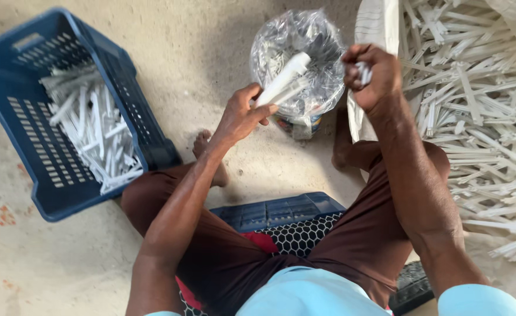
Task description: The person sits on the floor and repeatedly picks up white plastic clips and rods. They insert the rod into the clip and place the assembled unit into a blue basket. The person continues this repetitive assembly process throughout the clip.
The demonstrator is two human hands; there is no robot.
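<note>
Shirt hem and brown shorts nearest, me seated on a dark crate (pixel 281 212). Left hand (pixel 241 114) grips a white plastic tube (pixel 282 82) over the clear bag (pixel 296 58); right hand (pixel 370 76) is clenched on small white bits (pixel 363 71). Tube looks light, stiff, smooth; I'd hold mid-shaft. More sticks in the blue basket (pixel 18 108) and a pile (pixel 480 105) on the floor.
</note>
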